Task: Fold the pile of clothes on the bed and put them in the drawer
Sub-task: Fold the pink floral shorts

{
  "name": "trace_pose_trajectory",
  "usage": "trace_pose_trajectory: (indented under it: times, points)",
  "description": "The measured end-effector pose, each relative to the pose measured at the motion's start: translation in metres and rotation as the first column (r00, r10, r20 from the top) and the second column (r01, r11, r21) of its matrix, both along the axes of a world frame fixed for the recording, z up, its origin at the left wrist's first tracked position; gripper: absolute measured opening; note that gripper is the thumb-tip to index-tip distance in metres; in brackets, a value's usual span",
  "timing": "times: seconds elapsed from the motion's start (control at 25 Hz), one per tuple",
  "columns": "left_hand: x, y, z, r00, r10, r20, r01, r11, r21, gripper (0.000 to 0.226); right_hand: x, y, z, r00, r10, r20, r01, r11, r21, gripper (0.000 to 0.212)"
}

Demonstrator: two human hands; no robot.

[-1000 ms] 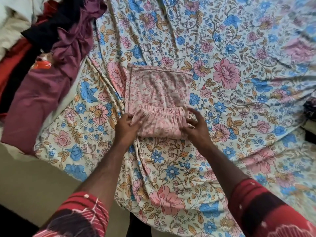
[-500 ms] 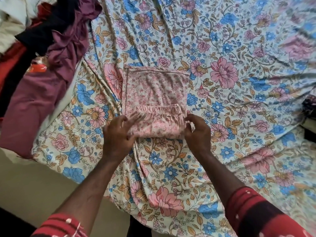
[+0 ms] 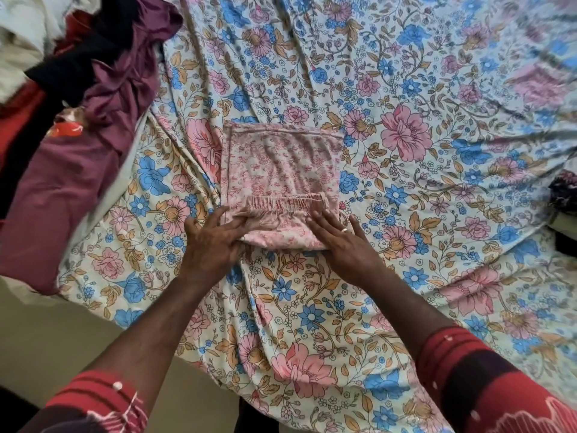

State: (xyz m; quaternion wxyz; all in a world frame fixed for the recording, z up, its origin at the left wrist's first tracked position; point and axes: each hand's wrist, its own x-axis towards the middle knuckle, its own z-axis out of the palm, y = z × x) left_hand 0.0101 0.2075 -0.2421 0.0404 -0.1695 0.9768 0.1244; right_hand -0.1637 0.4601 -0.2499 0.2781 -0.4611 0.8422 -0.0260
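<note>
The bed's floral sheet (image 3: 437,214), pale with large pink and blue flowers and tan leaves, fills most of the view and lies in loose wrinkles. At its upper left corner sits the pile of unfolded clothes (image 3: 81,126): a broad maroon garment spread over black, red and cream pieces. No drawer is in sight.

In the middle of the sheet lies the pink floral-print garment with a gathered elastic waistband (image 3: 281,179), already folded into a near-square packet. Its near third is turned up and over, so the waistband runs left to right across the packet, just ahead of the fingertips. The folded edge nearest the person also runs side to side, so I judge the next fold would go away from the body, over that same axis.

The left hand (image 3: 212,242) rests at the packet's near left corner, fingers spread and fairly straight, the tips pressing the cloth by the waistband's left end. The right hand (image 3: 343,245) lies flat on the near right part, fingers straight and together, pressing without gripping; a thin ring shows on one finger. Both hands are about equally near.

No brand, label or readable writing shows anywhere.
</note>
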Motion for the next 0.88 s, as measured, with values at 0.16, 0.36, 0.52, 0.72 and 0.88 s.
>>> trace_pose_trajectory:
  times: [0.16, 0.36, 0.52, 0.72, 0.88]
  points:
    - [0.016, -0.007, 0.027, 0.982, -0.035, 0.185, -0.029, 0.943, 0.33, 0.043, -0.002, 0.019, 0.027, 0.981, -0.056, 0.188, 0.092, 0.978, -0.189, 0.043]
    - [0.023, -0.01, 0.064, 0.968, 0.113, 0.223, -0.249, 0.462, 0.851, 0.028, 0.002, 0.028, 0.046, 0.809, -0.295, 0.508, 0.516, 0.771, -0.374, 0.009]
    - [-0.019, -0.018, 0.062, 0.881, 0.426, 0.207, -0.383, 0.384, 0.84, 0.015, -0.009, -0.009, 0.047, 0.652, -0.438, 0.619, 0.751, 0.488, -0.445, 0.012]
    - [-0.093, -0.033, 0.039, 0.721, 0.647, 0.249, -0.527, 0.278, 0.803, 0.044, -0.038, -0.063, 0.027, 0.415, -0.66, 0.626, 0.909, 0.332, -0.253, 0.043]
    - [-0.098, -0.025, 0.013, 0.696, 0.627, 0.351, -0.675, 0.402, 0.618, 0.074, -0.039, -0.067, 0.012, 0.419, -0.731, 0.539, 0.894, 0.436, -0.104, 0.064]
